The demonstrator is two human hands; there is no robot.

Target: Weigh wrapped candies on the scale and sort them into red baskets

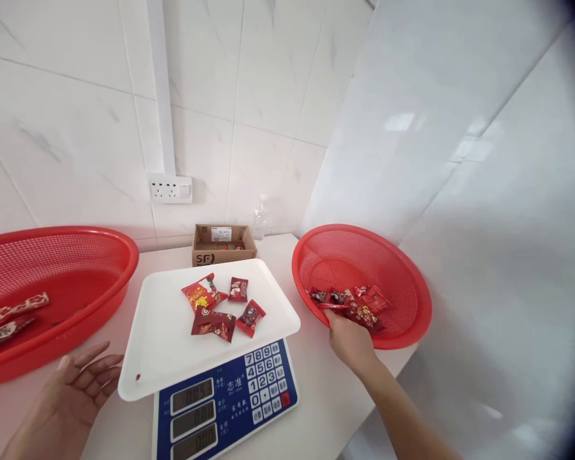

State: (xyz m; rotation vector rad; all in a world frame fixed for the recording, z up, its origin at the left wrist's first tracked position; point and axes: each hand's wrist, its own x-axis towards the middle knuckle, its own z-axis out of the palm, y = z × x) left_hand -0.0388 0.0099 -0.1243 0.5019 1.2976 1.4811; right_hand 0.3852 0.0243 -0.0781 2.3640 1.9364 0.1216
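Observation:
On the white tray of a blue digital scale lie several small wrapped snacks, among them a red and yellow packet and a dark red packet. My left hand is open beside the tray's near left corner, fingers spread and holding nothing. At the near left rim of the right red basket, my right hand is closed with a red snack packet at its fingertips. Its fingers are partly hidden. More wrapped snacks lie in that basket.
Another red basket with a few packets stands at the left. Behind the scale is a small cardboard box with red packets inside. A tiled wall with a socket backs the white table.

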